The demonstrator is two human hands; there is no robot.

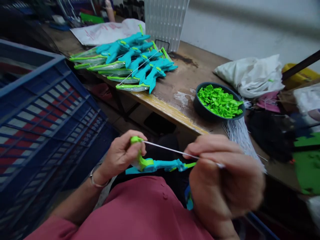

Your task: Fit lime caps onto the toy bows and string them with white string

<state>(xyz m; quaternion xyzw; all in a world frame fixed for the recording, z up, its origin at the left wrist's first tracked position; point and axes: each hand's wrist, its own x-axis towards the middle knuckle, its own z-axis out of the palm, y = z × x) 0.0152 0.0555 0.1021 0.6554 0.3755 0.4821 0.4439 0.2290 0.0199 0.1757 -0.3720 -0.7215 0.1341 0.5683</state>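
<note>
My left hand [118,155] is closed around the lime-green tip of a teal and green toy bow [162,165], which lies across my lap. A thin white string [166,148] runs taut from that tip to my right hand [225,173]. The right fingers pinch the string, and a short end of it sticks out past them. Part of the bow's far end is hidden behind the right hand. On the table, a stack of similar toy bows [152,71] lies in overlapping rows, with a white string across them.
A dark round basin [200,108] holds many small green plastic pieces [217,101]. Beside it, a bundle of white strings [238,136] hangs over the table edge [172,111]. A blue crate [50,116] stands at left. A white sack [250,75] lies at the back right.
</note>
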